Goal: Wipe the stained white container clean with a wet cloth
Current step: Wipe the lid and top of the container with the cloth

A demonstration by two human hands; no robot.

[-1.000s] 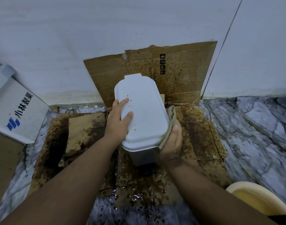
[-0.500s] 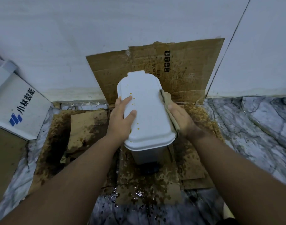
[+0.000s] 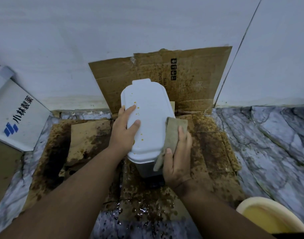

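The stained white plastic container (image 3: 147, 121) stands on soiled brown cardboard (image 3: 215, 152) by the wall. The left hand (image 3: 124, 131) lies flat on its lid, fingers straight. The right hand (image 3: 178, 156) presses a damp olive-brown cloth (image 3: 172, 135) against its side, thumb pinching the fabric.

The container (image 3: 148, 121) is white on its lid, speckled with small orange-yellow spots, and its lower body shows grey with a dark base. The cloth (image 3: 172, 137) against its right side is a dull olive-brown. The cardboard (image 3: 191, 80) is tan, mottled with dark brown stains and printed with black symbols and letters. The floor (image 3: 268, 140) is grey-blue marble with darker veins. The wall (image 3: 113, 31) is pale grey-white. The box (image 3: 18, 116) at left is white with blue and black print. The basin (image 3: 272, 219) at lower right is cream-yellow.
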